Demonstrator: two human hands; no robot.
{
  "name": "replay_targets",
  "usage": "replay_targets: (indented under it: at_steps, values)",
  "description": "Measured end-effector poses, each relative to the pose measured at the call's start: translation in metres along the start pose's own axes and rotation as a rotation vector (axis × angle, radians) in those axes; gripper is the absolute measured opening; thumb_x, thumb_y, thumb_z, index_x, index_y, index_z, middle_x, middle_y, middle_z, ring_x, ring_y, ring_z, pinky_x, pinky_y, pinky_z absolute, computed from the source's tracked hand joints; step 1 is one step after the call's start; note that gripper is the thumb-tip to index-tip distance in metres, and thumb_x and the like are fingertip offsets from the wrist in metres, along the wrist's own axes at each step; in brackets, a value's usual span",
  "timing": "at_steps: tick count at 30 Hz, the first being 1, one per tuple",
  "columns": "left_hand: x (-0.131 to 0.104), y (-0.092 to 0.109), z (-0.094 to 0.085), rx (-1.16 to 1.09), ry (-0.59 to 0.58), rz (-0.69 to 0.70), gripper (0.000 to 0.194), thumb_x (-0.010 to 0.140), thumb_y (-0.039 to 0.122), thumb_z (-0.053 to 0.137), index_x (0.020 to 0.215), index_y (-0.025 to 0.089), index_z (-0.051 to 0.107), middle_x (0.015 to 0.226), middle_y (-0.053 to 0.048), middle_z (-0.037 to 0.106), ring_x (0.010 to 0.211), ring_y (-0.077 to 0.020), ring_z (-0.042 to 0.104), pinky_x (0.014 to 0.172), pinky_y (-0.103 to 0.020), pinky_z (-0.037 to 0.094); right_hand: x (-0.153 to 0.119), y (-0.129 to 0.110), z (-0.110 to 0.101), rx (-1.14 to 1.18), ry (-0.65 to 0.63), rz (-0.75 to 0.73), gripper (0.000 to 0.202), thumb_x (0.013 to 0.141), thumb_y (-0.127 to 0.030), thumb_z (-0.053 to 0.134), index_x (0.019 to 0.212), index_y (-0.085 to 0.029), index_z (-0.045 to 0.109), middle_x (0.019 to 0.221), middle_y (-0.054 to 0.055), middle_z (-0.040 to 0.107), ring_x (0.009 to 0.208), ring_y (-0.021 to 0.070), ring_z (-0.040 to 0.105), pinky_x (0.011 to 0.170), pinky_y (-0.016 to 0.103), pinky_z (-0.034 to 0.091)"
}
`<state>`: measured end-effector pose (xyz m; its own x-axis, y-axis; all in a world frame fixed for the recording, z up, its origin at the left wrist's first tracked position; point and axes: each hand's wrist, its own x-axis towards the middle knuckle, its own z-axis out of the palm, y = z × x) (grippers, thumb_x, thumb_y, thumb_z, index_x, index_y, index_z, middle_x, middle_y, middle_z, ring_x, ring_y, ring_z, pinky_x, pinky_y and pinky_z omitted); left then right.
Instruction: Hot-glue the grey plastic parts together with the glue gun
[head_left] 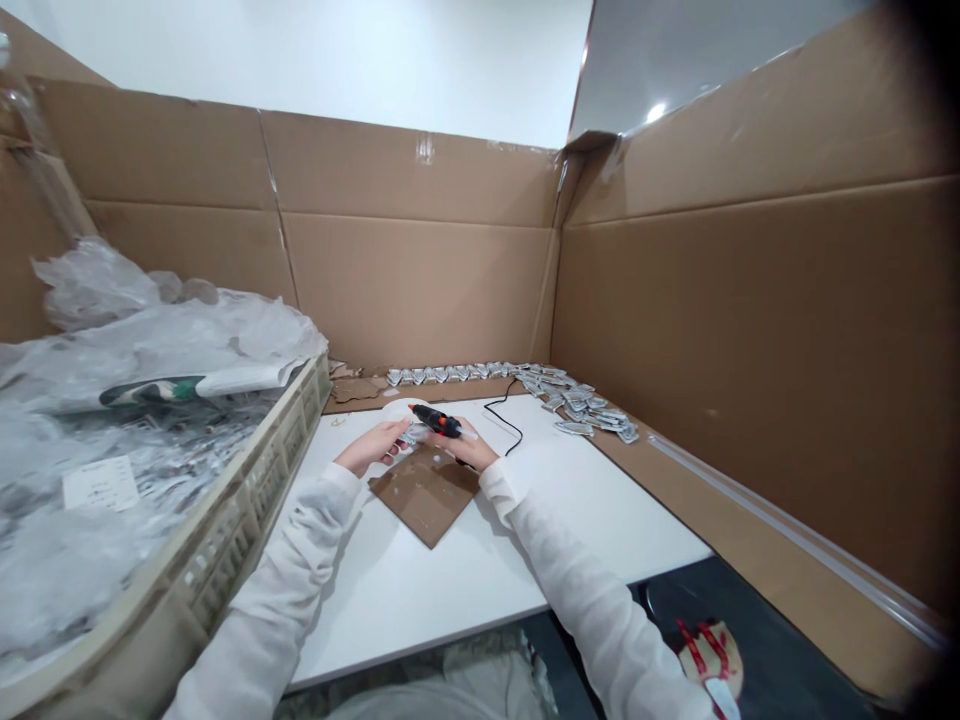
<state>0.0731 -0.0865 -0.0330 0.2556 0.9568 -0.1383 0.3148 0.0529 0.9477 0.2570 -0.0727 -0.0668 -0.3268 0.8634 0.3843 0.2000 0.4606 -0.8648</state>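
My right hand [466,447] is wrapped round a black hot glue gun [438,420] with an orange tip pointing left and a pale glue stick at its rear. My left hand [375,446] pinches a small silvery-clear piece [412,434] just below the gun's nozzle. Whether the nozzle touches the piece I cannot tell. Under both hands lies a brown cardboard square [426,497] with a few pale spots, set cornerwise on the white board [600,510]. Behind the gun a white round thing [401,406] is partly hidden.
Silvery pieces form a row [450,373] at the back and a pile [589,402] at the right. A black cord [517,430] curves over the board. At left stands a beige crate [225,540] full of plastic-wrapped pieces. Cardboard walls [420,280] enclose the table.
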Motion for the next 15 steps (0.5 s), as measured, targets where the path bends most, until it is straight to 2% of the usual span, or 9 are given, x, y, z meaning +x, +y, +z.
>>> replay_targets:
  at_steps: [8, 11, 15]
  values:
    - [-0.0030, 0.0011, 0.0022, 0.124, -0.010, 0.060, 0.048, 0.068, 0.061, 0.056, 0.081, 0.015, 0.054, 0.069, 0.000, 0.046, 0.062, -0.0122, 0.038, 0.051, -0.022, 0.029, 0.0032, 0.0062, 0.0018, -0.003, 0.001, -0.028, 0.035, 0.068, -0.042, 0.065, 0.087, -0.013, 0.066, 0.070, 0.000, 0.058, 0.066, 0.0130, 0.047, 0.067, 0.026, 0.039]
    - [-0.0023, 0.0018, 0.0052, 0.189, -0.006, 0.144, 0.037, 0.067, 0.052, 0.059, 0.074, 0.016, 0.054, 0.066, 0.001, 0.045, 0.063, -0.0128, 0.039, 0.051, -0.022, 0.030, 0.0023, 0.0064, 0.0043, -0.006, 0.060, -0.017, 0.035, 0.066, -0.044, 0.067, 0.083, -0.014, 0.064, 0.068, 0.000, 0.058, 0.067, 0.0143, 0.049, 0.067, 0.026, 0.040]
    - [0.0047, -0.0010, 0.0098, 0.176, 0.078, 0.246, 0.025, 0.067, 0.040, 0.058, 0.072, 0.015, 0.056, 0.066, 0.000, 0.050, 0.063, -0.0139, 0.042, 0.052, -0.022, 0.031, 0.0008, 0.0080, 0.0086, -0.007, 0.196, 0.017, 0.039, 0.062, -0.048, 0.068, 0.079, -0.016, 0.056, 0.069, -0.001, 0.055, 0.068, 0.0145, 0.047, 0.066, 0.026, 0.039]
